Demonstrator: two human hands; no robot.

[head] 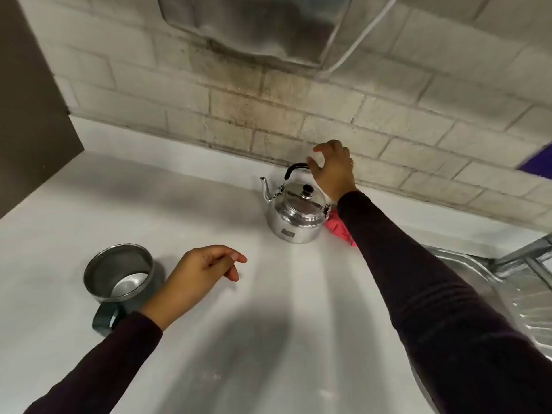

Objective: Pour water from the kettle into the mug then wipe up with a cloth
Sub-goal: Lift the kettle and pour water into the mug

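At the back of the white counter (268,309), the shiny steel kettle's black handle (295,168) is approached by the spread, empty right hand (334,170); next, likely, it must be gripped and carried to the empty dark metal mug (119,273) beside the loosely curled, empty left hand (200,273).

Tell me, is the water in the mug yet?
Not yet. The kettle stands upright with its lid on, and the mug looks empty. The right hand is open at the kettle's handle, about to grip. The left hand hovers beside the mug. Pouring and wiping with the cloth remain.
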